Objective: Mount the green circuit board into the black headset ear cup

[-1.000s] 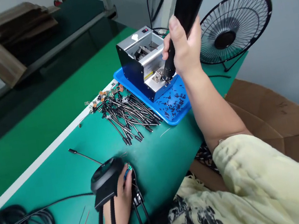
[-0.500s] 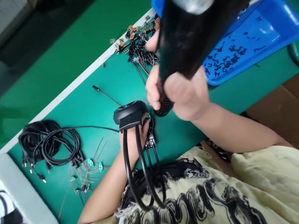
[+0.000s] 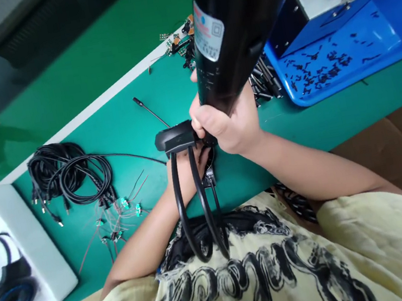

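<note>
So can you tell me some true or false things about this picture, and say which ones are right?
1. The right hand grips a black power tool. True.
2. The left hand is empty. False: it holds a black device with looped cables.
3. The blue tray has small black pieces in it. True.
4. The coiled black cables lie in the blue tray. False: they lie on the green mat.

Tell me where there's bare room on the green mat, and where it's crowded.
Bare green mat lies between the black cable coil and the thin black rod, and in a strip between the blue tray and the right forearm. Crowded: the wires below the coil and the metal rods beside the tray.
</note>
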Motion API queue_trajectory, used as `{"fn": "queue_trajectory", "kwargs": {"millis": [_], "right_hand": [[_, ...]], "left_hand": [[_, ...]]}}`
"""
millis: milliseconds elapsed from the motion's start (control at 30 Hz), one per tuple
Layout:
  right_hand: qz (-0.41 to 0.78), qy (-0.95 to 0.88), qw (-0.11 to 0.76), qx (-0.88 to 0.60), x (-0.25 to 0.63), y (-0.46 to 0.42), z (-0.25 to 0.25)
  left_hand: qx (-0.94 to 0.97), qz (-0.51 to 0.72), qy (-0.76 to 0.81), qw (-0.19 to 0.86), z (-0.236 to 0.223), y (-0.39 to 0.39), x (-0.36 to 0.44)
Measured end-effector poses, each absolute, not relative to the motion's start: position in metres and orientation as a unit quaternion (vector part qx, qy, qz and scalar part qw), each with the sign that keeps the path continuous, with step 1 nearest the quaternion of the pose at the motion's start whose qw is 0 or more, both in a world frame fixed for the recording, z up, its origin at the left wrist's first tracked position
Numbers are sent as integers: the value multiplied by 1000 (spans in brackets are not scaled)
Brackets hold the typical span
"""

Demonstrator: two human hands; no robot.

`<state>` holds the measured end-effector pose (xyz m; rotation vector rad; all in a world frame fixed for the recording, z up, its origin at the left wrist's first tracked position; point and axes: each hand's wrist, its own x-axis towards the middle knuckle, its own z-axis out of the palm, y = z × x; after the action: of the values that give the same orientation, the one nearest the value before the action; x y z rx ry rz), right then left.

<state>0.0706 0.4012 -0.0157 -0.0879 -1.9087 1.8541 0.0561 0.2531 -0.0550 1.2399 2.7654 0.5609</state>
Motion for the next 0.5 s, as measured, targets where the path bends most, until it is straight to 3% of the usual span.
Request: {"fn": "queue_trajectory", "kwargs": {"millis": [500], "right_hand": [[661, -699, 273, -2, 68, 401, -26]], "left_hand": [[397, 175, 900, 44, -55, 253, 57]]}}
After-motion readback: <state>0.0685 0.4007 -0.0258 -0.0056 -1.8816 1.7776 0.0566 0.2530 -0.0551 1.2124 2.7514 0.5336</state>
